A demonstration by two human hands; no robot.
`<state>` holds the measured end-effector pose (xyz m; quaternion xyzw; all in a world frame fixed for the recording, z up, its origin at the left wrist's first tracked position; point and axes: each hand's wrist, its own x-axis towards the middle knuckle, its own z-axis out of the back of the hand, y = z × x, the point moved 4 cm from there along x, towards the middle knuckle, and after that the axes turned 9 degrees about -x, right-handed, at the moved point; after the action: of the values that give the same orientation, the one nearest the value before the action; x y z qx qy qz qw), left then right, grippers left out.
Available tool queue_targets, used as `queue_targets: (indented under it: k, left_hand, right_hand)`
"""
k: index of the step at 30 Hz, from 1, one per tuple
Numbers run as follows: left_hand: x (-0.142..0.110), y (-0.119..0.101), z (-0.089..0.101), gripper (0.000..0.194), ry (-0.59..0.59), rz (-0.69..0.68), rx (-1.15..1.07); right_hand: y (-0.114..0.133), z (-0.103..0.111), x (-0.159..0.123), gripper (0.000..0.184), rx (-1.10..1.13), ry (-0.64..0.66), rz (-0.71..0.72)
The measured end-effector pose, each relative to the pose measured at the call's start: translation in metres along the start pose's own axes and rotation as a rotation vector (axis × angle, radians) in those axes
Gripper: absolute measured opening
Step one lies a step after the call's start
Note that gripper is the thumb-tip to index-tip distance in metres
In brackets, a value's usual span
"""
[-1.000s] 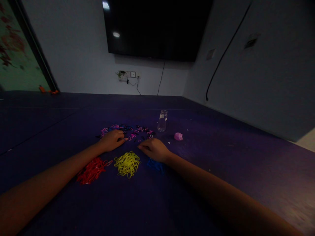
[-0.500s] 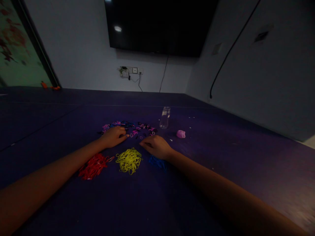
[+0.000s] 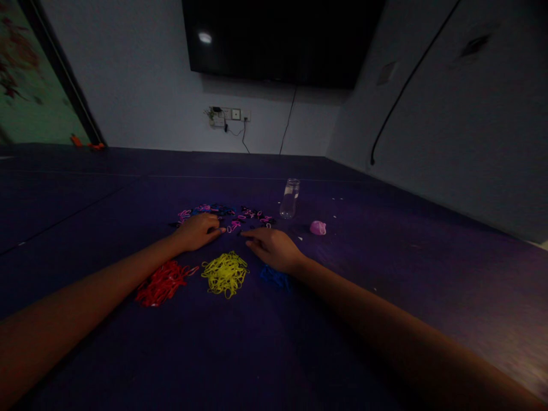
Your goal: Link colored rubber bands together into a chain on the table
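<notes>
Small elastic bands lie on the dark purple surface in separate heaps. My left hand (image 3: 197,231) rests at the near edge of a scattered mix of pink, blue and black bands (image 3: 252,213); its thumb stands apart from loosely bent fingers, and nothing shows in it. My right hand (image 3: 274,246) has its index finger stretched toward a dark band (image 3: 240,233), the thumb apart below. Under its wrist side sits a blue heap of bands (image 3: 274,278), partly covered. A yellow heap (image 3: 225,274) lies between my forearms, and a red heap (image 3: 165,283) beside my left forearm.
A clear bottle (image 3: 290,198) stands upright beyond my right hand, with a pink crumpled-looking object (image 3: 318,228) to its right. Small white scraps (image 3: 300,238) lie about. At the back are a wall, a black screen (image 3: 274,43) and sockets (image 3: 235,114).
My right hand has moved slightly forward and its index finger has stretched out from a pinched pose. My left hand stays in nearly the same place. The camera view has tilted down slightly.
</notes>
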<state>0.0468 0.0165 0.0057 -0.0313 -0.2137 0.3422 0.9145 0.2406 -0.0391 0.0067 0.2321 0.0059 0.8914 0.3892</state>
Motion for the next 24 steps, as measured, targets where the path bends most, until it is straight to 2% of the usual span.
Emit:
queue_targets:
  k: [3, 7, 12, 24]
  left_hand:
    - [-0.0001, -0.0004, 0.0003, 0.040, 0.008, -0.012, -0.016]
    - [-0.0005, 0.0019, 0.0014, 0.036, -0.026, 0.034, -0.021]
    - [-0.0005, 0.0045, 0.0008, 0.026, -0.037, 0.071, -0.036]
    - [-0.0011, 0.0028, 0.0006, 0.023, -0.045, 0.069, -0.031]
  right_hand:
    - [0.0006, 0.0027, -0.0009, 0.040, 0.010, -0.018, -0.037]
    - [-0.0004, 0.0017, -0.0008, 0.044, 0.030, -0.010, -0.037]
    - [-0.0037, -0.0025, 0.0005, 0.038, 0.027, 0.001, -0.044]
    - [-0.0015, 0.0003, 0.0001, 0.026, 0.008, -0.039, 0.013]
